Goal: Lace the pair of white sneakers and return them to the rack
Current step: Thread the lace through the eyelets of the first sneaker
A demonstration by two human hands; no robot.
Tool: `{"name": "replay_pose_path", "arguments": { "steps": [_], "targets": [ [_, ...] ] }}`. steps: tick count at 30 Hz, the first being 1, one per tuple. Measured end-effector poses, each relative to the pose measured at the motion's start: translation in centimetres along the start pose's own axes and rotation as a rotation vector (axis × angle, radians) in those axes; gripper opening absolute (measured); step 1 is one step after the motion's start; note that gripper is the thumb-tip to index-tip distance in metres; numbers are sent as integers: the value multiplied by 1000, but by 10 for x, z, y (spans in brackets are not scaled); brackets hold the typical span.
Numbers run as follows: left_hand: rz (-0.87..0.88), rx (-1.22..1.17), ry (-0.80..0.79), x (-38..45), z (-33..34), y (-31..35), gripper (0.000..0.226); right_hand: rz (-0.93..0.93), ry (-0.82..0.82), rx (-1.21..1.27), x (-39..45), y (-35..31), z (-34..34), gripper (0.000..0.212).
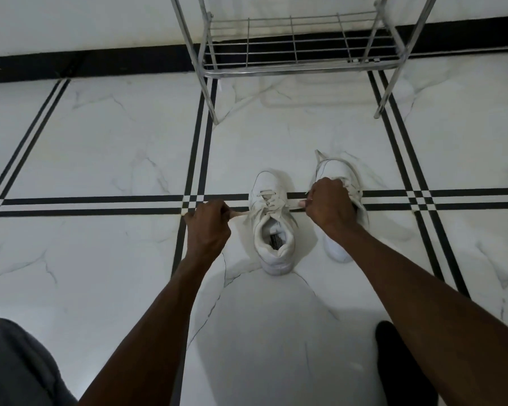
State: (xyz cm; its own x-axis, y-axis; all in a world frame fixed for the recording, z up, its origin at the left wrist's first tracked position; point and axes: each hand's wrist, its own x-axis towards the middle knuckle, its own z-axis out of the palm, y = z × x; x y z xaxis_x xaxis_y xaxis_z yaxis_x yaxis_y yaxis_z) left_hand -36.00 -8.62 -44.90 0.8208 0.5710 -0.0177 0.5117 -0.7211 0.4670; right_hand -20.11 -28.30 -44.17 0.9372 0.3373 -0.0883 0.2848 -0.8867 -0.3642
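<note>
Grey cloth over the person's leg fills the bottom left corner, and a dark shape, too dim to identify, shows beside the right forearm low on the right. Both bare forearms reach forward over the white marble floor, which is crossed by paired black stripes. On that floor, where a horizontal stripe pair runs across the middle, stands the near sneaker, upright, toe pointing away toward the rack, its opening facing the camera and its lace criss-crossed over the tongue. Left hand is closed on one lace end, drawn out taut to the shoe's left side. Right hand is clenched on the other end, which shows just at its fingers on the shoe's right. Behind that fist, and partly covered by it, the second sneaker stands just beside the first, loose lace trailing at its toe. Farther off, against the wall's black skirting, stands the chrome wire rack, its low shelf bare.
</note>
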Motion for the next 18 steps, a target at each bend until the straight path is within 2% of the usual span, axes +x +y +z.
{"name": "replay_pose_path", "arguments": {
  "steps": [4,11,15,18],
  "targets": [
    [39,91,12,-2,2,3,21,-32,-16,-60,-1,10,7,38],
    [-90,38,-19,-3,18,-3,23,-87,-39,-145,2,13,14,45],
    [-150,-33,-70,0,20,0,18,-64,-67,-119,-7,9,6,33],
    [-50,-104,-121,1,22,1,7,-173,-153,68,-7,7,5,22]
  ]
}}
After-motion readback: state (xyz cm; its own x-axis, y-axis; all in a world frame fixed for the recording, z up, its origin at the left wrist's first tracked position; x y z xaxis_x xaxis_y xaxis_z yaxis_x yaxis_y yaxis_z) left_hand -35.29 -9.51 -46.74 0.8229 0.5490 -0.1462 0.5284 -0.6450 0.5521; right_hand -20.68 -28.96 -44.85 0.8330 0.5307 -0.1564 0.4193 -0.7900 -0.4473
